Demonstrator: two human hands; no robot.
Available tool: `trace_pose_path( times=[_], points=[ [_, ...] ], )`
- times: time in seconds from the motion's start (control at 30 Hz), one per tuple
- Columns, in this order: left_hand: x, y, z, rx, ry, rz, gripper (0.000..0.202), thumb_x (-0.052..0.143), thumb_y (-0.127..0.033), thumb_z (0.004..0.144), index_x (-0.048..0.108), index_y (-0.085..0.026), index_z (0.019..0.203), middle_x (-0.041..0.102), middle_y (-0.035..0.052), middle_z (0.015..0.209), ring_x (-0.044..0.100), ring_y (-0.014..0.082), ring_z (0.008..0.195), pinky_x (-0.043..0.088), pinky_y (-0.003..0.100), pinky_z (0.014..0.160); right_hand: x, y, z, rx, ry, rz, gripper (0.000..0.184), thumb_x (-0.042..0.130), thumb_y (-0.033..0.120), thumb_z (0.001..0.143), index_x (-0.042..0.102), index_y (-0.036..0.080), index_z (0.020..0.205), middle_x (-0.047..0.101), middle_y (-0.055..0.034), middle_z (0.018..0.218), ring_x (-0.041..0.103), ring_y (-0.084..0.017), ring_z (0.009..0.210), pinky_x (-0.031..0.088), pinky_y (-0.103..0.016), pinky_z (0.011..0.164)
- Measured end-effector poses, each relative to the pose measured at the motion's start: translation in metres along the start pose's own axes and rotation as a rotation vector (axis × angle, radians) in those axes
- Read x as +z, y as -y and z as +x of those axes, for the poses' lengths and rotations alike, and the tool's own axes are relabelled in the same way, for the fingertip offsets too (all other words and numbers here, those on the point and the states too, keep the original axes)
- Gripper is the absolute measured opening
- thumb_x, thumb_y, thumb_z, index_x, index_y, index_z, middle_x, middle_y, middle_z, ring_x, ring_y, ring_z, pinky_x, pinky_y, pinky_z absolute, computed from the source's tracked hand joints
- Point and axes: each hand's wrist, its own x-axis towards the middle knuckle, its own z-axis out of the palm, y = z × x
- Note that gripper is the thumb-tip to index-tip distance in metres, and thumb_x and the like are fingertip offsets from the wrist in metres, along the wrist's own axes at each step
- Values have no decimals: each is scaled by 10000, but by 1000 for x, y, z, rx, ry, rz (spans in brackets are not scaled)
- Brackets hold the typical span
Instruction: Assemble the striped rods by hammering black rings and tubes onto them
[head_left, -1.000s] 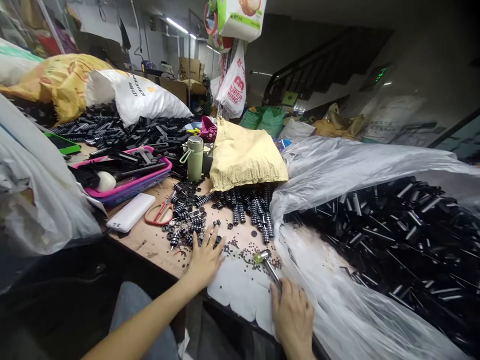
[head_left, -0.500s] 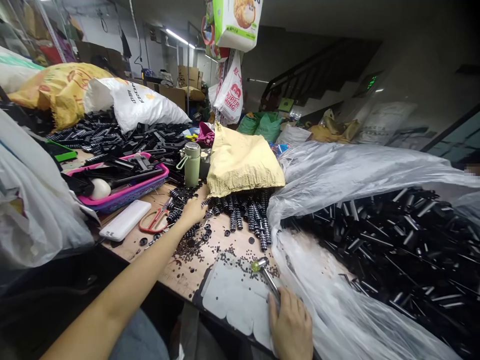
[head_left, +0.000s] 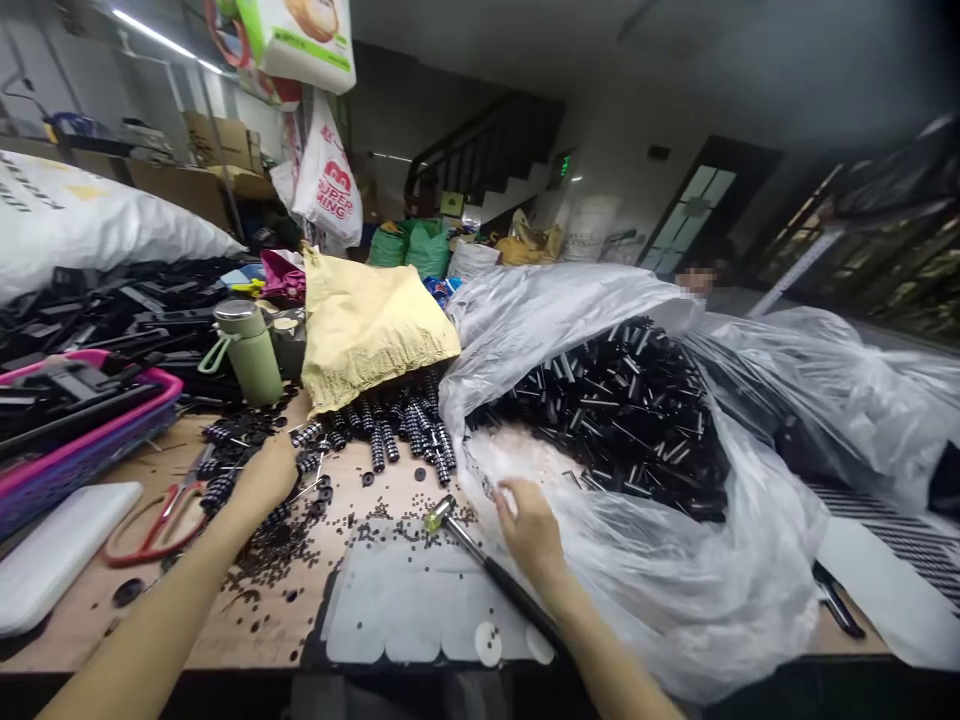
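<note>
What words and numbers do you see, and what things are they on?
"UPER" above "MING", in red: white hanging plastic bag; a small red mark higher up is too small to read.
Upside-down, cut-off dark letters: white sack; I can't read them surely.
Small print: green-and-white hanging package; too blurred.
Glowing green marks: wall sign; too small.
No clear numbers.

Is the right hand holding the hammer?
No, the hammer lies on the mat, while the right hand is at the plastic bag.
</note>
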Motion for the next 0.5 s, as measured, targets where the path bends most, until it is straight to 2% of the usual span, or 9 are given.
trace_pose_path(
  times=[0.03, 0.13, 0.2, 0.27, 0.33, 0.37, 0.43, 0.5],
  points=[
    [-7, -6, -10, 56, 11, -2, 289, 287, -218, 834, 512, -73, 945, 578, 185, 879, 570, 279, 853, 425, 349, 716, -4, -9, 21, 89, 21, -10, 194, 391, 264, 851, 537, 158, 924, 580, -80, 921, 527, -205, 886, 422, -333, 773],
    [-33, -36, -48, 196, 63, -67, 298, 280, -234, 843, 474, -107, 1030, 558, 144, 939, 550, 245, 892, 417, 327, 751, -5, -35, 81, 196, 36, -13, 168, 412, 238, 833, 558, 159, 859, 574, -65, 879, 520, -212, 921, 395, -355, 811],
    [-47, -61, -75, 266, 190, -149, 274, 299, -242, 838, 502, -135, 988, 554, 112, 926, 561, 209, 807, 427, 303, 717, 2, -45, 110, 256, 45, 12, 141, 458, 241, 820, 561, 150, 851, 577, -54, 880, 525, -188, 913, 394, -351, 815],
    [-53, -83, -98, 371, 374, -217, 218, 352, -203, 802, 547, -162, 890, 553, 85, 926, 559, 180, 760, 425, 286, 704, 12, -45, 127, 307, 62, 61, 155, 502, 268, 804, 565, 130, 840, 587, -51, 868, 542, -152, 854, 406, -320, 793],
    [-47, -98, -114, 477, 506, -241, 128, 441, -173, 731, 566, -179, 759, 564, 58, 878, 548, 184, 778, 413, 282, 706, 18, -42, 134, 340, 74, 129, 178, 518, 297, 804, 570, 127, 815, 597, -43, 845, 553, -122, 782, 426, -293, 756],
    [-41, -102, -118, 511, 522, -265, 94, 479, -169, 698, 564, -184, 736, 568, 50, 864, 542, 191, 793, 407, 284, 710, 19, -40, 135, 349, 75, 166, 193, 504, 308, 816, 572, 128, 806, 597, -35, 838, 555, -109, 757, 433, -282, 745],
    [-23, -106, -121, 525, 494, -378, 93, 533, -195, 669, 558, -194, 758, 574, 39, 837, 534, 196, 801, 400, 286, 713, 16, -37, 131, 350, 71, 238, 223, 475, 312, 838, 571, 113, 802, 591, -19, 821, 560, -91, 728, 440, -279, 735],
    [-3, -107, -120, 469, 422, -571, 115, 552, -272, 688, 546, -198, 775, 577, 36, 814, 535, 194, 783, 403, 284, 699, 7, -35, 118, 335, 64, 305, 278, 434, 311, 847, 565, 66, 826, 584, -24, 795, 567, -93, 736, 428, -274, 729]
  ],
)
